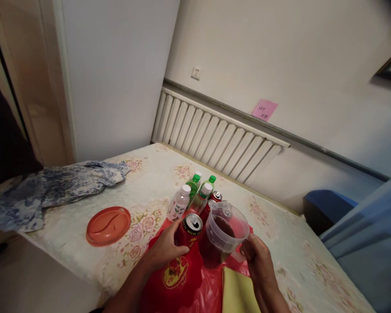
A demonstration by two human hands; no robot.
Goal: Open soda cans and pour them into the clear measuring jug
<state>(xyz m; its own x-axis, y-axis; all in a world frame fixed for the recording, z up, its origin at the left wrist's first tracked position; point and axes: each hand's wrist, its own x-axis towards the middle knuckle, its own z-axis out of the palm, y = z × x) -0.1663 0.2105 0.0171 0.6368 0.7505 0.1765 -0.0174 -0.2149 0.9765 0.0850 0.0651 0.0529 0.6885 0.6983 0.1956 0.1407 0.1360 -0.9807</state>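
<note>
A person's left hand (166, 245) curves around a red-and-black drink can (188, 237) at the lower centre of the frame, thumb on the near side and fingers behind, the can's silver top and dark opening facing up. The right hand (259, 258), lower right of centre, is curled tight at the side of a clear plastic pitcher (219, 243) partly filled with dark reddish-brown liquid; the handle itself is mostly hidden by the fingers. The pitcher sits just right of the can, and whether its base rests on the surface cannot be told.

Close behind them, at the centre of the frame, stand a white-capped bottle (178, 203) with a printed label, a second white-capped bottle (200, 198), two green-capped bottles, the nearer (193, 187) and the farther (211, 179), and a red can (216, 197) partly hidden by the pitcher. A red sheet (176, 274) with a gold print lies under the left hand at the bottom of the frame, beside crinkled red plastic (211, 291) and a yellow cloth (239, 293).

An orange lid (108, 226) lies apart at lower left on the flowered tablecloth (150, 167), below a blue-and-white cloth (74, 184) at the left edge. A white radiator (211, 130) lines the wall at centre, with a pink note (265, 109) above it to the right.
</note>
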